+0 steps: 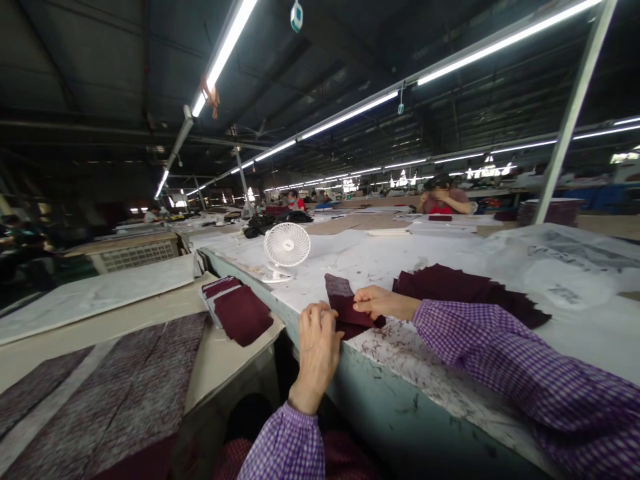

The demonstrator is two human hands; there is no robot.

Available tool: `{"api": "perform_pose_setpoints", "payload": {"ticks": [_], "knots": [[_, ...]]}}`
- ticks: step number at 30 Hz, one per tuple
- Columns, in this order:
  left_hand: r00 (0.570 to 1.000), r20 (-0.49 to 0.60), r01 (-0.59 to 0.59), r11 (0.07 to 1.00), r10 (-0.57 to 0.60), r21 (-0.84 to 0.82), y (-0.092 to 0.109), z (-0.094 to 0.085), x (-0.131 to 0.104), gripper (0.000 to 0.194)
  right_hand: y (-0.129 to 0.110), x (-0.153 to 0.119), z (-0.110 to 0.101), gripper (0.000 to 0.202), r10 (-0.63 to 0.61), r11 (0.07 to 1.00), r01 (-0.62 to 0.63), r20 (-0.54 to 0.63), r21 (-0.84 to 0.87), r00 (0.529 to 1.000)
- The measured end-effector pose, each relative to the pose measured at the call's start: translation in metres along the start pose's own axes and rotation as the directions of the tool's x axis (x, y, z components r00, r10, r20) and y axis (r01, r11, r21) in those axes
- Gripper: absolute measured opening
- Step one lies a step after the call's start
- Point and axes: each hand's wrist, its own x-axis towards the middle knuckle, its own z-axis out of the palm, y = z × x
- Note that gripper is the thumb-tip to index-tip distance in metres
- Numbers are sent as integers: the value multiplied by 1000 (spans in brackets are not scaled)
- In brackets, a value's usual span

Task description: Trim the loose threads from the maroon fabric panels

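A maroon fabric piece (345,303) lies near the table's front edge, its far corner raised and showing a greyish underside. My right hand (377,303) pinches this piece at its right side. At its left edge my left hand (319,340) has its fingers curled over the cloth, and the fingertips are partly hidden. Beyond my right forearm a fanned pile of maroon fabric pieces (445,283) rests on the white-covered table (340,250). Purple checked sleeves cover both forearms.
A small white fan (287,245) stands on the table ahead. To the left, a lower table holds stacked maroon pieces (243,313) and mottled grey-maroon panels (135,380). Clear plastic wrapping (565,267) lies at the right. A co-worker (445,197) sits across the table.
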Motion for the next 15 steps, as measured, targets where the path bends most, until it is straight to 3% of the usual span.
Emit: {"api": "perform_pose_setpoints", "payload": {"ticks": [3, 6, 12, 15], "knots": [[988, 117, -109, 994, 104, 31, 1, -4, 6, 22, -3, 0, 3, 9, -15, 985, -8, -126, -175, 992], [978, 195, -81, 995, 69, 52, -2, -4, 7, 18, -7, 2, 2, 7, -71, 953, -4, -236, -302, 969], [985, 161, 45, 993, -63, 114, -7, -3, 5, 12, -10, 10, -16, 10, -134, 922, -38, -410, -385, 902], [986, 157, 43, 993, -60, 106, -6, -5, 5, 10, -6, 11, -26, 14, -147, 921, -54, -472, -386, 869]]}}
